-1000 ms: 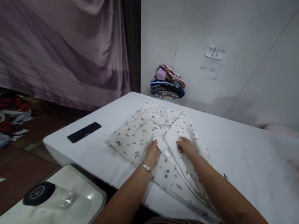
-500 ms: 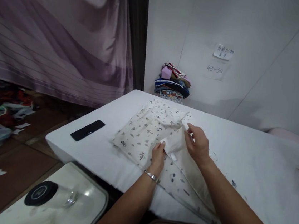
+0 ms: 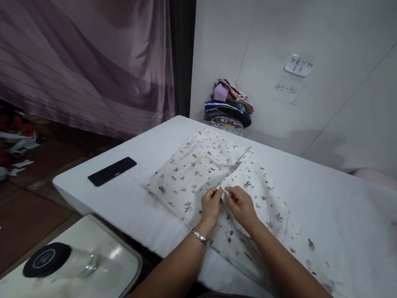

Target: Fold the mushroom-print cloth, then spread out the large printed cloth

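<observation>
A white cloth [image 3: 196,165] printed with small palm trees and other little motifs lies spread on the white-covered table [image 3: 164,138], with a long edge running across its middle. My left hand [image 3: 211,203], with a silver bracelet at the wrist, pinches a bit of this edge between thumb and fingertips. Close against it, my right hand [image 3: 242,205] has its fingers closed on the same edge, palm down over the cloth. The fingertips of both hands nearly meet. Part of the cloth under my forearms is hidden.
A black phone [image 3: 112,171] lies at the table's left. Folded clothes [image 3: 229,107] are stacked at the far wall, below paper notes [image 3: 299,65]. A jar with a black lid [image 3: 47,260] lies on a pale surface at lower left. A purple curtain [image 3: 88,50] hangs at left.
My right hand has moved left and down to my left hand, bringing the lifted flap over. The flap's plain inner side is covered now, and its printed side faces up.
</observation>
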Tool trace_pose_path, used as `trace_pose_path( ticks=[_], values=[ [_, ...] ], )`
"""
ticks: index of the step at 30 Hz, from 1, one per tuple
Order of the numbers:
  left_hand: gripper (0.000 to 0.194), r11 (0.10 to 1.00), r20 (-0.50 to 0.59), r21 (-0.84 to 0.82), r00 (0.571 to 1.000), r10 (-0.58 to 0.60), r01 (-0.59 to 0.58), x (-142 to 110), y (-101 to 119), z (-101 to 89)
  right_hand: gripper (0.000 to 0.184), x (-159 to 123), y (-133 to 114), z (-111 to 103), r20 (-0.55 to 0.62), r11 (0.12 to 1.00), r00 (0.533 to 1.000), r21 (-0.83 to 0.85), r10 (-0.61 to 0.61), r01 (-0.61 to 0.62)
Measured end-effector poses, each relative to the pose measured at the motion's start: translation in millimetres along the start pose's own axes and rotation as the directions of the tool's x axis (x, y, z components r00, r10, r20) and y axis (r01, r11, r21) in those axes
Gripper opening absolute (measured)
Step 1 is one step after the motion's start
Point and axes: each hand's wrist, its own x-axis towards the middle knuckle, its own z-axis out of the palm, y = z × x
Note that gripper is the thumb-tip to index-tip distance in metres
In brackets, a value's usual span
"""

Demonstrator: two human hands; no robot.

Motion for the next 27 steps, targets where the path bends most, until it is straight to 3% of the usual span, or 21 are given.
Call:
trace_pose_path(
  ticks=[12, 19, 27],
  values=[
    [0.025, 1.0, 0.044, -0.01, 0.999, -0.006, 0.006, -4.0, 4.0, 0.1, 0.03, -4.3, 1.2, 5.7, 0.037, 0.999, 0.999, -0.032, -0.008, 0.009],
    [0.023, 0.997, 0.066, 0.047, 0.996, 0.053, -0.056, -4.0, 3.8, -2.0, 0.029, -3.4, -6.2, 5.5, 0.059, 0.998, 0.998, -0.058, 0.007, -0.004],
    [0.019, 0.965, 0.138, 0.192, 0.979, 0.151, -0.176, -11.7, 11.0, 0.5, 0.032, -7.2, -9.7, 7.3, 0.005, 0.997, 1.0, -0.073, 0.015, -0.015]
  ],
)
